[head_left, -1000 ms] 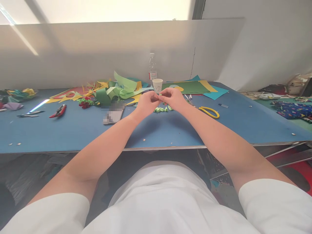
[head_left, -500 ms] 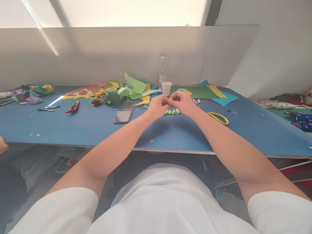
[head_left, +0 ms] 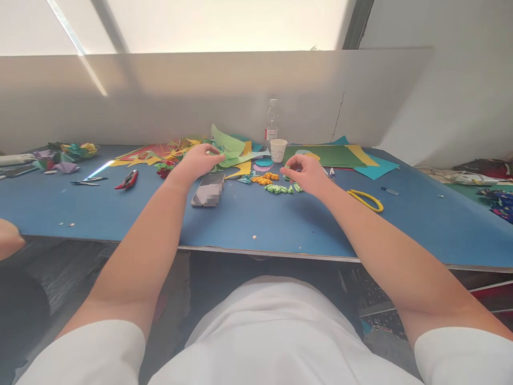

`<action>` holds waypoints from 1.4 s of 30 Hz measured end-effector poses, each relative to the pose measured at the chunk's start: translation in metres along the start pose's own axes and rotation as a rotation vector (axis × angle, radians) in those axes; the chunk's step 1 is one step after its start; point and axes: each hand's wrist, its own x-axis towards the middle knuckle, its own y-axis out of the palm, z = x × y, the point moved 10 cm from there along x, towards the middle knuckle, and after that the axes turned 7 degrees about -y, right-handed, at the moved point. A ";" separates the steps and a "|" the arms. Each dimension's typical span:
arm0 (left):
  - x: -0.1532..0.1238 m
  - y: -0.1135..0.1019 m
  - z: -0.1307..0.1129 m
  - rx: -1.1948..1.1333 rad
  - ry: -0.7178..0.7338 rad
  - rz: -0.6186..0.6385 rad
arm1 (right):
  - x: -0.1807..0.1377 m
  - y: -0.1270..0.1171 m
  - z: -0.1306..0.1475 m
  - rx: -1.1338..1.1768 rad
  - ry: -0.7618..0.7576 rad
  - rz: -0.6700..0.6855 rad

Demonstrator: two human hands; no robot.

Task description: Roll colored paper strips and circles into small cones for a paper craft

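My left hand [head_left: 199, 162] reaches over the pile of green paper scraps [head_left: 229, 143]; its thumb and forefinger are apart, and nothing shows held between them. My right hand [head_left: 308, 174] is pinched around a small folded green paper piece [head_left: 286, 172], mostly hidden by the fingers. Just below and left of that hand lies a row of light green folded paper pieces [head_left: 278, 189]. Behind the row sit orange folded pieces [head_left: 265, 178] and a small blue folded piece [head_left: 245, 178]. A phone [head_left: 208, 190] lies under my left wrist.
A paper cup [head_left: 278, 151] and plastic bottle [head_left: 271, 120] stand at the back. Yellow-handled scissors [head_left: 366, 200] lie right, red-handled pliers [head_left: 127, 180] left. Coloured sheets [head_left: 326, 156] are stacked behind my right hand. Another person's hand [head_left: 10, 239] shows at the left edge.
My hands were together at the fingertips. My left hand has moved away left to the green scraps, while my right stays near the row with the small green piece. The view has shifted slightly.
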 end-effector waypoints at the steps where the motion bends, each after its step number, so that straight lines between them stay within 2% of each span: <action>1: 0.003 -0.009 0.019 0.047 -0.075 -0.020 | 0.000 0.000 0.001 -0.009 -0.005 0.000; 3: -0.001 -0.014 0.049 0.200 -0.243 -0.004 | -0.001 0.000 0.003 -0.023 -0.012 0.000; 5: -0.015 -0.001 0.064 0.398 -0.390 0.111 | -0.002 0.000 0.004 -0.037 -0.015 0.003; 6: -0.024 0.009 0.065 0.497 -0.431 0.197 | -0.002 0.000 0.004 -0.045 -0.013 0.005; 7: -0.031 0.015 0.061 0.586 -0.441 0.227 | -0.002 0.000 0.004 -0.054 -0.009 0.006; 10: -0.046 0.026 0.045 0.725 -0.446 0.241 | -0.002 0.000 0.003 -0.073 -0.006 0.007; 16: -0.047 0.030 0.042 0.592 -0.425 0.216 | -0.001 0.001 0.004 -0.062 -0.018 0.014; 19: -0.043 0.035 0.036 0.497 -0.335 0.203 | -0.002 0.001 0.004 -0.048 -0.027 0.017; 25: -0.042 0.046 0.007 0.116 -0.095 0.143 | -0.003 0.002 0.005 -0.045 -0.044 0.027; 30: -0.050 0.046 -0.013 -0.019 0.040 0.067 | -0.004 0.003 0.006 -0.047 -0.017 0.041; 36: -0.057 0.052 -0.024 -0.019 0.061 0.052 | -0.003 0.005 0.005 -0.072 -0.034 0.063; 42: -0.058 0.050 -0.020 -0.031 -0.009 0.061 | -0.004 0.005 0.005 -0.089 -0.021 0.071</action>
